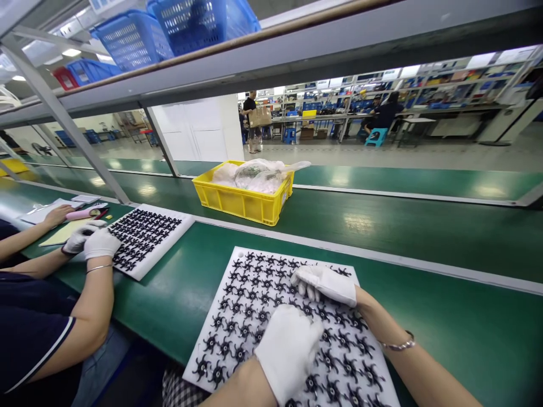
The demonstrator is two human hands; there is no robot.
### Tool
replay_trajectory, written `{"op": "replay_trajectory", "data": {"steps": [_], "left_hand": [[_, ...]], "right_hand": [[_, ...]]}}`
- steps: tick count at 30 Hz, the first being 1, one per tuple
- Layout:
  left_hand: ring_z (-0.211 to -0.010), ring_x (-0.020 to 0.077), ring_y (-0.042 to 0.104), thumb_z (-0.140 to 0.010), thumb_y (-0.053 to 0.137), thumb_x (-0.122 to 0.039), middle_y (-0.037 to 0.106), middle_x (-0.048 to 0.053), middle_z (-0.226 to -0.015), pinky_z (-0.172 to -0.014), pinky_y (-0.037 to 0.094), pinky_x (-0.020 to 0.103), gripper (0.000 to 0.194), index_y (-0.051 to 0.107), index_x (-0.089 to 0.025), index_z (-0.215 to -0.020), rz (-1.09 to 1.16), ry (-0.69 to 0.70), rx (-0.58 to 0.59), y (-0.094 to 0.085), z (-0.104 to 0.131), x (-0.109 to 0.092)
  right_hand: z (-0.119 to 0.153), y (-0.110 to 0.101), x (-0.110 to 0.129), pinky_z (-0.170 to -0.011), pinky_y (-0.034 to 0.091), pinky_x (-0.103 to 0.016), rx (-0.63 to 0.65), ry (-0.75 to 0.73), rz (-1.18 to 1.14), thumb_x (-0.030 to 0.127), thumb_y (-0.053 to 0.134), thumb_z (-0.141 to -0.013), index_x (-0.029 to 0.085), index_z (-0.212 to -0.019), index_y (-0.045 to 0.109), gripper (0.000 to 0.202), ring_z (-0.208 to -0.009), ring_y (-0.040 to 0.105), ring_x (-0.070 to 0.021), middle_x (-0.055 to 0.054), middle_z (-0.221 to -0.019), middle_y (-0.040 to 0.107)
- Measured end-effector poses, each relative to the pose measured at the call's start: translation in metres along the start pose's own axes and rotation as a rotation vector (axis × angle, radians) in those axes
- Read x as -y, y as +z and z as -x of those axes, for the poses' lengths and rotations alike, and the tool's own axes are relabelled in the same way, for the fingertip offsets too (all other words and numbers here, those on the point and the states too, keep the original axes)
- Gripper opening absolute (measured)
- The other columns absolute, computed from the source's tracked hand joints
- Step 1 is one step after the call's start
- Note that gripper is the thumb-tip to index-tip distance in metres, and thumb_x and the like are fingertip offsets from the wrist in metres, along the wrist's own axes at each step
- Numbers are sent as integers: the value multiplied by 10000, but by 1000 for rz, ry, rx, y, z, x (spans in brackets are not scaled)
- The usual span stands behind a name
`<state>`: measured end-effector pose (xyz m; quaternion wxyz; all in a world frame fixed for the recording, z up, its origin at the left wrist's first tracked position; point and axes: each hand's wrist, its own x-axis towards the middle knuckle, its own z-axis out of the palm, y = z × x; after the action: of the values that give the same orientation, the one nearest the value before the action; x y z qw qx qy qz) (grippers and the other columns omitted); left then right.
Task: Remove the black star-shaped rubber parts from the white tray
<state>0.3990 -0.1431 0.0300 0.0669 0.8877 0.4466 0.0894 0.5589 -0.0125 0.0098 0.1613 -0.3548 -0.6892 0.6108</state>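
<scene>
Rows of small black curved-blade impellers (262,315) stand on a white board (203,350) in front of me. My left hand (292,347), in a white glove, is over the middle of the board near its front half. Its fingers are curled closed, and whatever they hold is hidden behind the hand. Farther back, my gloved right hand (324,285) rests over the back right rows. Its fingers bend down together among the impellers; I cannot make out what is between them.
A yellow crate (237,204) with plastic bags (261,175) stands behind the board. At left, a co-worker's gloved hands (102,244) touch a second white board (148,268) of impellers. A shelf (297,56) with blue baskets (131,39) crosses above the green table (178,294).
</scene>
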Motion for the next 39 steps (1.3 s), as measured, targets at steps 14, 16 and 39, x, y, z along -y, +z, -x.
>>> {"op": "replay_trajectory", "data": {"steps": [14,16,39], "left_hand": [[-868,323,643,-868,553,-193,647,118,-776,-802,495,536,178,674,-120,-760,-173,31,221,10,-37,-10],[-864,321,642,-875,544,-196,645,118,-772,-787,499,533,191,673,-117,-760,-205,49,228,12,-38,-10],[-874,338,637,-878,544,-225,650,111,-789,-724,472,490,164,668,-137,-816,-243,155,280,7,-52,-11]], "right_hand": [[0,-5,-8,-475,443,-222,16,-58,85,648,422,-948,151,-991,638,543,-531,586,-122,-60,-792,693],[0,-6,-10,-481,445,-216,15,-63,93,619,444,-953,152,-1001,636,507,-537,592,-119,-53,-795,695],[3,-1,3,-434,412,-212,-21,-48,107,656,447,-907,147,-952,668,557,-491,539,-116,-47,-696,636]]}}
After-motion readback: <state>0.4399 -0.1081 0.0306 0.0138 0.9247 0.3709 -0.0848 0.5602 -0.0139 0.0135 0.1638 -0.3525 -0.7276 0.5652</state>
